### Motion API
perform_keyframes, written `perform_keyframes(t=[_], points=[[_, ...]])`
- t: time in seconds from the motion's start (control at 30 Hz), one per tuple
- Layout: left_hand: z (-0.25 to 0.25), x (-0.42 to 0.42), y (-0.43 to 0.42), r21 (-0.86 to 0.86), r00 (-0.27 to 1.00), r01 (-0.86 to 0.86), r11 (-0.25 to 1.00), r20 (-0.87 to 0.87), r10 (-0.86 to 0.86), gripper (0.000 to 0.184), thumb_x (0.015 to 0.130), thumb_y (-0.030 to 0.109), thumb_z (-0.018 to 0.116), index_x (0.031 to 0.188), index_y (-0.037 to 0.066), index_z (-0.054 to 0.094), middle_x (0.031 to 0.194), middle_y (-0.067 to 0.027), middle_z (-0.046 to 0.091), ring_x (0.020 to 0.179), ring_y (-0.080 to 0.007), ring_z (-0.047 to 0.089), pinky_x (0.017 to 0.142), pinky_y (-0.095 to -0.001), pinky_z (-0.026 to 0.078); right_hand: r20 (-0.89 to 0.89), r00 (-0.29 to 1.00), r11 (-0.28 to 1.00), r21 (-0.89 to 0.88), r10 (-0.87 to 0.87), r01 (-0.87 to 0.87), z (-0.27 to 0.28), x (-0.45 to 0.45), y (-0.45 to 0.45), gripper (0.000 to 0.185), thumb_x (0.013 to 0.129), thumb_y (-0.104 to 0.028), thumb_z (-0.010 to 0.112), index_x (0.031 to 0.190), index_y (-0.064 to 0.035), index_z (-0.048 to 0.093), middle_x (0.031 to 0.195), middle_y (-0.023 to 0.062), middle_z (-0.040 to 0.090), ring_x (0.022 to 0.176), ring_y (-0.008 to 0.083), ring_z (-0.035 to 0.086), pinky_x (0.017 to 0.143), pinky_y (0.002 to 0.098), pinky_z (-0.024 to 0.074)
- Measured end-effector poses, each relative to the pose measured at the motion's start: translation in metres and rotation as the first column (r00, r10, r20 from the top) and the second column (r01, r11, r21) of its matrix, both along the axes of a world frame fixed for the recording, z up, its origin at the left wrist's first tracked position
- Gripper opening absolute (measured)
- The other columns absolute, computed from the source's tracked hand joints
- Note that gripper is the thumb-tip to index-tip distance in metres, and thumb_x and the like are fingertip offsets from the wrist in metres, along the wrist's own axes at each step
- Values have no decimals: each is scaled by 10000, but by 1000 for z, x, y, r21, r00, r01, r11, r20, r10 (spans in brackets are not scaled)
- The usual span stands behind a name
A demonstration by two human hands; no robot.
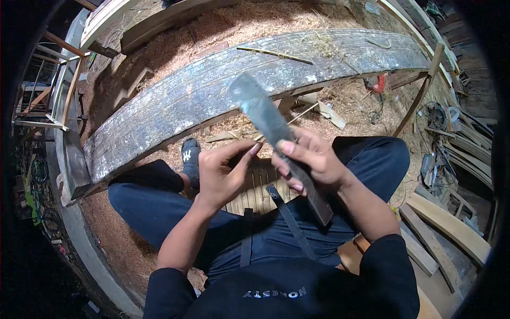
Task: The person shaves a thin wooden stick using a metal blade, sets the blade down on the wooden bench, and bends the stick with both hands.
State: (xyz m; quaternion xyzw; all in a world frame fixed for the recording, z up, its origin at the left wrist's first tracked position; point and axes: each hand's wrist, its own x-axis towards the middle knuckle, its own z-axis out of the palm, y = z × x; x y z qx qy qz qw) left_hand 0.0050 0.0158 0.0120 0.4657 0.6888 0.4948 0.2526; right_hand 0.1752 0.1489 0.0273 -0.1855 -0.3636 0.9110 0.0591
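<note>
In my right hand (308, 159) is a broad-bladed knife (260, 111), its dark handle pointing down toward my lap and its wide grey blade tilted up to the left. My fingers wrap round it where blade and handle meet. My left hand (223, 173) is closed in a pinch just left of the blade; whatever thin piece may be between its fingertips is too small to make out. Below both hands, between my legs, lies a row of pale slats (257, 189). Two dark straps (289, 220) hang over my lap.
A long, curved, weathered plank (212, 85) spans the space in front of me, with a thin stick (274, 55) on it. Wood shavings (234, 24) cover the ground. A red-handled tool (379, 84) lies beyond it. Cut boards (449, 223) are stacked at right.
</note>
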Motion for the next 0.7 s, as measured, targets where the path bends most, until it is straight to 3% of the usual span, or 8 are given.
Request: perform_keyframes(t=[0.17,0.23,0.33,0.43,0.5,0.53,0.7], points=[[6,-1,-4,-71,996,69,995,-53,-73,98,884,12,733,973,-25,754,776,-135,746,659,-158,723,596,-281,529,-14,994,994,-1,112,-112,-2,-1,-4,263,1084,-217,495,1241,-7,514,822,60,600,512,108,569,457,233,492],[4,0,-3,25,999,39,999,21,-39,85,888,5,727,963,-27,752,768,-140,744,657,-159,727,590,-280,529,-31,998,999,15,45,-44,8,2,7,260,1085,-209,489,1231,5,508,813,57,591,517,107,563,450,221,484],[4,0,-2,19,997,52,998,59,-54,81,890,1,726,960,-27,753,762,-140,742,658,-159,728,587,-278,530,-26,999,999,-25,29,-30,13,2,6,256,1085,-205,486,1227,7,509,803,58,587,517,108,557,447,212,476],[1,-2,-2,55,999,49,997,-12,-48,81,893,8,729,960,-27,757,768,-140,745,667,-154,732,595,-271,534,2,998,998,22,58,-58,7,1,1,252,1085,-199,484,1234,3,503,797,63,589,506,111,552,442,213,473],[6,-4,-4,28,999,47,999,11,-47,79,892,11,730,957,-26,756,772,-136,748,670,-156,735,599,-269,537,-4,999,996,81,-43,43,10,3,11,251,1085,-203,487,1237,-4,500,793,60,594,502,107,555,444,221,477],[7,-5,-5,4,999,36,999,35,-37,77,892,15,731,954,-25,755,776,-133,750,673,-158,738,603,-266,539,-65,994,996,28,-83,85,8,6,15,254,1084,-207,492,1239,-6,502,798,55,604,506,100,564,448,226,483],[2,-3,-2,36,999,51,998,-7,-51,70,896,23,733,944,-22,756,759,-117,750,648,-151,727,601,-264,540,82,994,992,101,70,-78,7,-1,-2,319,1074,-217,506,1307,-1,473,783,61,567,481,105,541,405,235,464]])
